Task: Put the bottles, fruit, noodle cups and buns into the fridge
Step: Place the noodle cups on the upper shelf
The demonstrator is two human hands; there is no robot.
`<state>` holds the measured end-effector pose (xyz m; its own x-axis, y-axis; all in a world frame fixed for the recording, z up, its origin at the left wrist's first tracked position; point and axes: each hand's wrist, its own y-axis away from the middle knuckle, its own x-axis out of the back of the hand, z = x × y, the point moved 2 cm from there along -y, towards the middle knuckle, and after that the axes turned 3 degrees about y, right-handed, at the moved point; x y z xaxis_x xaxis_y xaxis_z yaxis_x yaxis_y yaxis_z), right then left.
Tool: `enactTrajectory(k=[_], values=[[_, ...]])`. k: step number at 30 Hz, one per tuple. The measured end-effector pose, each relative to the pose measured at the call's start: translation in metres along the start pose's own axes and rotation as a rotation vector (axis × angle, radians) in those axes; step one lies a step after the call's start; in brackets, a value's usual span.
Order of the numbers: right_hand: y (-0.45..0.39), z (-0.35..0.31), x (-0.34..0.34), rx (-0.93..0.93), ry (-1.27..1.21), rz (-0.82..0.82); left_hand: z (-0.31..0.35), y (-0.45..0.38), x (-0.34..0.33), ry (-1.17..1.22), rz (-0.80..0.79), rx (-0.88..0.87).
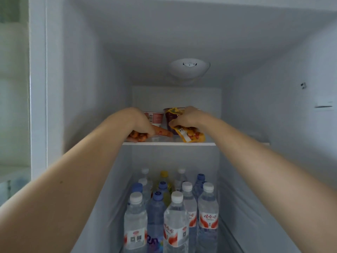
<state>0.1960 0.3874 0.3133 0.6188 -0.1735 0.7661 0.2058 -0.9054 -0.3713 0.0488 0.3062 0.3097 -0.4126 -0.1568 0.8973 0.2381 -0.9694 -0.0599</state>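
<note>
Both arms reach up to the top shelf (168,143) of the open fridge (273,115). The right hand (187,118) has its fingers curled down over a yellow bun packet (191,136), pinching its upper edge while the packet's lower end rests on the shelf near the front lip. The left hand (141,126) lies knuckles-up over an orange bun packet (144,136), fingers bent round it and pressing it onto the shelf, just left of the yellow one; the fingertips themselves are hidden under the palm. Behind the hands, farther back on the same shelf, stand two noodle cups: a red-and-white noodle cup (155,117) behind the left hand and a dark purple noodle cup (170,117) behind the right, close together. Below the shelf, the next compartment is packed with upright water bottles (176,221), white-capped and blue-capped, with one yellow-capped bottle (164,175) toward the back. Above the shelf, a round white lamp housing (189,68) sits in the fridge ceiling. Left of the fridge, a pale blurred room wall (12,88) shows.
</note>
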Motion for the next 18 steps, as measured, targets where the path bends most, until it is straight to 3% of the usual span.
enactTrajectory(k=[4,9,13,15,18], values=[[-0.006,0.003,-0.005,-0.023,0.074,-0.031,0.004,0.002,-0.003,-0.143,0.049,-0.039],[-0.010,0.002,-0.009,-0.016,0.165,-0.032,0.005,-0.004,-0.013,-0.309,0.245,-0.214],[-0.006,0.008,-0.007,-0.001,0.071,-0.061,0.008,-0.008,-0.016,-0.313,0.216,-0.296],[-0.001,0.011,-0.004,0.022,0.018,-0.057,0.010,-0.010,-0.018,-0.293,0.230,-0.285],[0.006,0.016,-0.001,0.060,-0.015,-0.047,0.011,-0.013,-0.021,-0.330,0.393,-0.212]])
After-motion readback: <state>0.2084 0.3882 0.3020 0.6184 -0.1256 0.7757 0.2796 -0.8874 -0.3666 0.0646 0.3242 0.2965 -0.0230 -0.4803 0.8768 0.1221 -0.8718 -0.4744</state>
